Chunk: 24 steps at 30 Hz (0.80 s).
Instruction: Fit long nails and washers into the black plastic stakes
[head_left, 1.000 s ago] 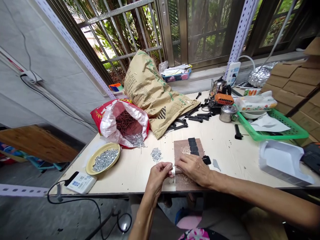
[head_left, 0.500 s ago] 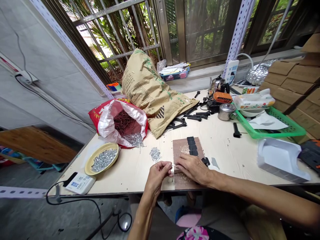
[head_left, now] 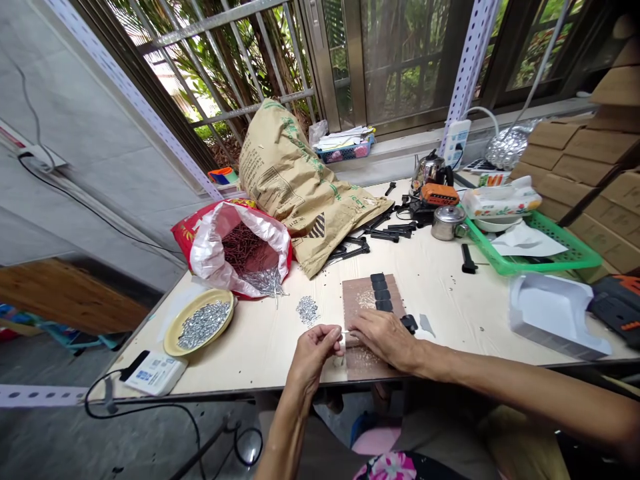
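My left hand (head_left: 316,351) is closed in a pinch on a thin pale rod (head_left: 345,332), which spans the small gap between my two hands. Over the brown board (head_left: 353,293) lies my right hand (head_left: 386,339), its fingers bent and pressed together at the rod's other end. What sits under those fingers is hidden. A row of black square pieces (head_left: 382,293) runs along the board beyond my right knuckles, beside scattered tiny light bits (head_left: 364,301). Small silvery metal pieces (head_left: 307,310) lie in a loose pile past my left hand.
On the left stand a yellow bowl (head_left: 173,339) of metal pieces and a red sack (head_left: 183,233) of dark screws. A large brown paper sack (head_left: 280,173) leans behind, near black plastic parts (head_left: 385,235). To the right are a green tray (head_left: 507,267) and a white bin (head_left: 550,313).
The whole view has shifted slightly, with the table's things appearing a little further left. Both hands keep nearly the same pose at the thin rod.
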Motion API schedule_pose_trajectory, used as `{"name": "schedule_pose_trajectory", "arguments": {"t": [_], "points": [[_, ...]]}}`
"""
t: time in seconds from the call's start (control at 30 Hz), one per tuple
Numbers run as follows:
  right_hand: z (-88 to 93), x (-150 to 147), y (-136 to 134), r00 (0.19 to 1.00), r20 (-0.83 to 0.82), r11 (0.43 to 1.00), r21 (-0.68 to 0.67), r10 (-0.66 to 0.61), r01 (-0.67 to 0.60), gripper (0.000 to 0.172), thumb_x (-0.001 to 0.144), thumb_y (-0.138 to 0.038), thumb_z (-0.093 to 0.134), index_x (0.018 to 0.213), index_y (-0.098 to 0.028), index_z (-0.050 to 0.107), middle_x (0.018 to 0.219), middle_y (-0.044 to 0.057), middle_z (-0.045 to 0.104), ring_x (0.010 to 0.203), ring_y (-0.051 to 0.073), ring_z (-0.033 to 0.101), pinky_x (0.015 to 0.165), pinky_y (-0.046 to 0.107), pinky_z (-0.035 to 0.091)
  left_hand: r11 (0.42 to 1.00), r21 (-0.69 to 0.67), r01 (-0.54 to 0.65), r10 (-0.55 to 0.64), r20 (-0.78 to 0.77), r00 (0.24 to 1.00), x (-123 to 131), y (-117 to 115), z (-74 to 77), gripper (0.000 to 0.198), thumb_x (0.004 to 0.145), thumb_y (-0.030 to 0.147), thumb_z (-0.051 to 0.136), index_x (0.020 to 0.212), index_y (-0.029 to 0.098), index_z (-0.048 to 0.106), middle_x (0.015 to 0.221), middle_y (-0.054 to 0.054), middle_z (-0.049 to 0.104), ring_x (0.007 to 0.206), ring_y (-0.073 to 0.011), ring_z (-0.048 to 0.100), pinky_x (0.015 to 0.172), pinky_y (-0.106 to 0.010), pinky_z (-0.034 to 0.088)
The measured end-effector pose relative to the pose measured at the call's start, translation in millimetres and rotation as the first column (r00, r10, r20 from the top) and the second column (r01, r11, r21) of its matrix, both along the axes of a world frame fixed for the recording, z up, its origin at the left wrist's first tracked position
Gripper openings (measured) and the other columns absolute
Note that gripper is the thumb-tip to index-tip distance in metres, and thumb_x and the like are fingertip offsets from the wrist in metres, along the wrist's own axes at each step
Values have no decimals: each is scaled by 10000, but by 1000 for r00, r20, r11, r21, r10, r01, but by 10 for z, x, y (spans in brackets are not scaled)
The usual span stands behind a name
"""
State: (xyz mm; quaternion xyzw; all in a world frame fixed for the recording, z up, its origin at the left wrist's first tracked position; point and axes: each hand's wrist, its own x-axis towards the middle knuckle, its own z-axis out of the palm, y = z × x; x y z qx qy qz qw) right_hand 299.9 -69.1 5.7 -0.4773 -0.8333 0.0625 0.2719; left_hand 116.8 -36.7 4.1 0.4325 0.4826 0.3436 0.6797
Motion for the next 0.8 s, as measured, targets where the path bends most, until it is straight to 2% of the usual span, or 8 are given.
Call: {"name": "schedule_pose_trajectory", "arguments": {"t": [0.2,0.33,0.47,0.53,0.6,0.67,0.73,0.8], "points": [[11,22,7,998,38,998,38,53,-55,173,924,-205,448,878,-169,611,832,49,531,754,152,501,665,245,398,998,-56,35,-36,-3,999,-21,4,23,331,598,361,790,734,95,647,563,18,589,482,-60,514,528,-189,455],[-14,21,-4,998,66,1000,-13,-7,8,188,931,-206,439,876,-179,618,764,31,529,704,145,499,624,237,385,998,-62,9,-10,-13,1000,-7,-10,10,336,584,357,798,723,93,643,557,16,587,481,-60,513,527,-189,456],[-11,80,-15,999,-49,998,-65,3,-6,160,931,-209,446,947,-183,604,829,34,570,779,150,539,680,240,414,999,-33,-15,16,10,1000,74,-53,30,321,620,361,774,758,100,648,596,11,589,518,-67,525,553,-196,463],[21,184,-12,993,-114,997,-71,-10,2,170,938,-218,435,970,-180,598,859,37,580,820,151,549,720,245,426,1000,-1,-31,31,15,999,119,-68,49,365,671,390,729,889,106,660,692,-7,608,563,-75,536,580,-213,477],[49,351,18,989,-135,997,-67,-57,49,193,947,-240,420,972,-188,605,891,40,577,830,146,548,721,242,430,996,68,-52,56,-57,997,149,-72,51,458,727,430,665,1068,127,628,802,-31,618,609,-94,556,603,-246,498],[46,565,92,986,-107,991,-48,-128,123,200,946,-261,428,971,-204,617,921,41,569,835,143,541,709,239,426,977,208,-44,91,-221,971,170,-73,14,490,767,452,606,1152,150,595,906,-64,627,710,-143,600,657,-293,519],[1,791,224,981,-37,982,-20,-191,190,187,937,-266,451,952,-212,628,910,36,568,837,149,529,703,243,415,917,397,39,133,-396,908,202,-84,-72,435,805,439,555,1141,168,608,1033,-101,629,908,-212,610,786,-366,514],[-70,987,402,975,59,977,10,-212,212,177,927,-262,470,908,-210,638,855,31,570,824,159,516,693,251,402,812,555,181,173,-525,833,265,-113,-201,389,849,390,500,1166,186,597,1180,-118,597,1127,-257,525,948,-442,436]]}}
